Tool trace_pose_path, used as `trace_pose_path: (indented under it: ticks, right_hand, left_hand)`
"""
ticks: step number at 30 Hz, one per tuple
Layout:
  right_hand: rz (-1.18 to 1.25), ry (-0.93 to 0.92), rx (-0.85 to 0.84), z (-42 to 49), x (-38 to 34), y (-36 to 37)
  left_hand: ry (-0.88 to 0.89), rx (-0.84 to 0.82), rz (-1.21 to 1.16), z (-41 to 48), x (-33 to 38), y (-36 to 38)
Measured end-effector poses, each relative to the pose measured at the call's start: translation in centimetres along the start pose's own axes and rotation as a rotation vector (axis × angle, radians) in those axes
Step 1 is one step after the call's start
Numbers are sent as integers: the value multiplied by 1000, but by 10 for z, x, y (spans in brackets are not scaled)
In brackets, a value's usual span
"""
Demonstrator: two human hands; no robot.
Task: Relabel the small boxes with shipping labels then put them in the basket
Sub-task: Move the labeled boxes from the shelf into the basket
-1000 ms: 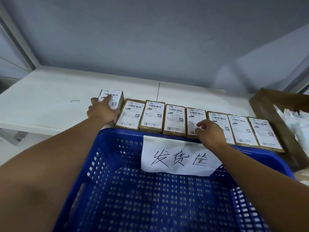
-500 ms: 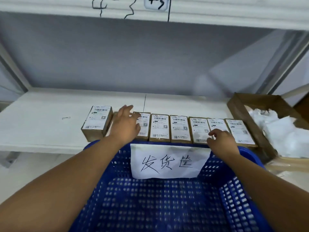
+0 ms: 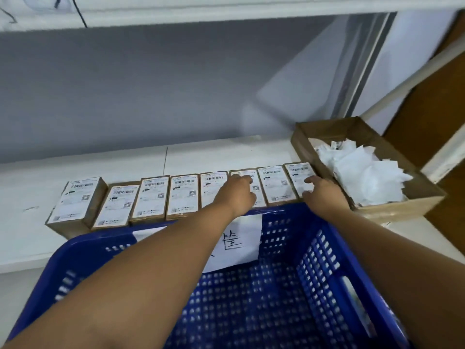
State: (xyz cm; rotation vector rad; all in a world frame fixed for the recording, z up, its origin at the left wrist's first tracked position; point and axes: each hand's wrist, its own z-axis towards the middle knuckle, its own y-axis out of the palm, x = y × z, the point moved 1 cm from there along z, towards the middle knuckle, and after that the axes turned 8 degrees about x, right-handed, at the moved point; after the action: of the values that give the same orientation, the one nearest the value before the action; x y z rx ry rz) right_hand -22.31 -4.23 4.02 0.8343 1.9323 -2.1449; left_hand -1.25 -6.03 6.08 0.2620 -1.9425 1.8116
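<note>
While eight labelled small boxes [image 3: 153, 197] sit in a row on the shelf [image 3: 30, 192], 12 o'clock of the blue basket [image 3: 314, 248], left hand [image 3: 236, 195] presses loose fingers [image 3: 247, 180] on the sixth box [image 3: 259, 181]. Right hand [image 3: 324, 197] rests likewise on the end box [image 3: 297, 176], gripping nothing.

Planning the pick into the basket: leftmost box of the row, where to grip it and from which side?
Across its two long side walls, from above. The leftmost box lies flat, label up; its left wall faces bare shelf, and its right wall shows above the lower neighbouring box, likely leaving finger room.
</note>
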Motion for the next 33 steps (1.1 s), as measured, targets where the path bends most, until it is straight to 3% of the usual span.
trace_pose_path:
  ticks: [7,15,28,33]
  right_hand:
    - [-77,16,-82,28,16,20]
    - [-186,53,-60,42,17,34]
    - [-362,106,-267,76,9,30]
    - [-322,100,-199,65,11,32]
  left_hand:
    - [-34,-92,15,37,44,55]
    - [-157,4,121,54,65,91]
    - [-555,80,-30,90,76,94]
    - [-619,22,21,95,79,91]
